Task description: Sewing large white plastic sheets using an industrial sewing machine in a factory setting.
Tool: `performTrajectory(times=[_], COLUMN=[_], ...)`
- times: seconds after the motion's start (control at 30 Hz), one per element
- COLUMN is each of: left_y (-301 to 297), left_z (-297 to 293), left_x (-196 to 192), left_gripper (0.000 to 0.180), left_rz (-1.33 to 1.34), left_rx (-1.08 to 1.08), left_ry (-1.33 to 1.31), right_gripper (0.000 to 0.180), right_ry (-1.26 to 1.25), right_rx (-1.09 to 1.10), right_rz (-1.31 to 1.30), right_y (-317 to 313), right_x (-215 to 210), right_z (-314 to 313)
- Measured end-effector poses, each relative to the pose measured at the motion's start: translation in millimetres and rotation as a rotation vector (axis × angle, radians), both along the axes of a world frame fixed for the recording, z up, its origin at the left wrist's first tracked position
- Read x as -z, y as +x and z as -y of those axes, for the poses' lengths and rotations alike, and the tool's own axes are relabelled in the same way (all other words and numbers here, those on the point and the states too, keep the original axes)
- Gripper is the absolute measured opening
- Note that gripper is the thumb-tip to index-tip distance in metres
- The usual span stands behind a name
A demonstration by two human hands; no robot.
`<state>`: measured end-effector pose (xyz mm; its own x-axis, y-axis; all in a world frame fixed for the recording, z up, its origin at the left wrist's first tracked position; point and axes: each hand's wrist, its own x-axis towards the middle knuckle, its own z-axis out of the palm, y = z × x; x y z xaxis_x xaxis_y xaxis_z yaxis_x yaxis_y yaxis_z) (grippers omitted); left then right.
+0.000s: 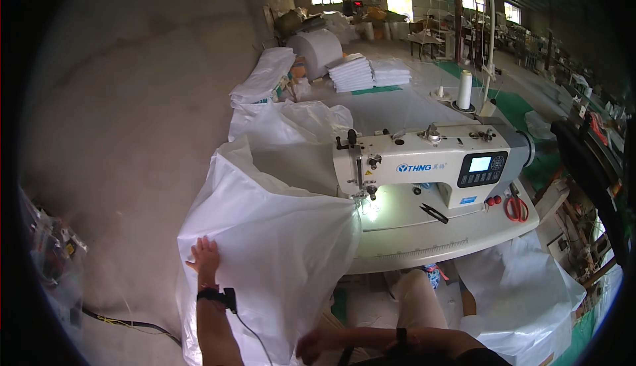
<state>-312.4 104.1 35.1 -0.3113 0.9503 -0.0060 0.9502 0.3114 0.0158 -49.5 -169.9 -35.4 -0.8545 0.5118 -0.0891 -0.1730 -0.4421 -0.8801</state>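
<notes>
a large white woven plastic sack (278, 247) hangs off the table's (424, 247) left edge, its top under the needle of a white sewing machine (424, 160). the left hand (204, 255), at eight o'clock, lies flat on it, fingers together. the right hand (313, 346), at six o'clock, curls round its lower edge. red scissors (516, 207) lie at three o'clock.

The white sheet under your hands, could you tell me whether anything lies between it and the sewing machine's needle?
Nothing visible does. The white sheet already runs up to the needle, with the left hand flat on it and the right hand at its lower edge. The black snips lie off to the right.
</notes>
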Motion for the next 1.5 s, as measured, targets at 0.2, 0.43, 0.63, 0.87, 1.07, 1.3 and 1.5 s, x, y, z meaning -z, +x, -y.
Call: performTrajectory(times=[0.2,0.43,0.63,0.87,1.07,1.3,1.5], left_y=[14,108,133,84,80,68,45], left_z=[-3,110,199,198,76,-19,-52], left_x=[-45,-37,-62,-71,-10,5,24], left_gripper=[0.049,0.044,0.041,0.038,0.036,0.045,0.046], left_rz=[-0.098,0.327,0.58,0.106,0.304,0.252,0.168], left_rx=[0.028,0.837,0.737,0.705,0.484,0.6,0.793], left_ry=[-0.29,0.359,0.493,0.837,0.269,0.262,0.32], right_gripper=[0.032,0.035,0.037,0.038,0.038,0.035,0.037], right_ry=[-0.259,0.33,0.63,0.826,1.002,1.174,0.156], right_rx=[0.298,0.791,0.646,0.53,0.597,0.751,0.321], right_rz=[0.373,0.595,0.428,0.409,0.677,0.709,-0.06], right_y=[50,92,18,32,36,4,-17], right_x=[25,103,13,-132,-118,-75,-14], right_z=[2,-65,-118,-110,-176,-214,-64])
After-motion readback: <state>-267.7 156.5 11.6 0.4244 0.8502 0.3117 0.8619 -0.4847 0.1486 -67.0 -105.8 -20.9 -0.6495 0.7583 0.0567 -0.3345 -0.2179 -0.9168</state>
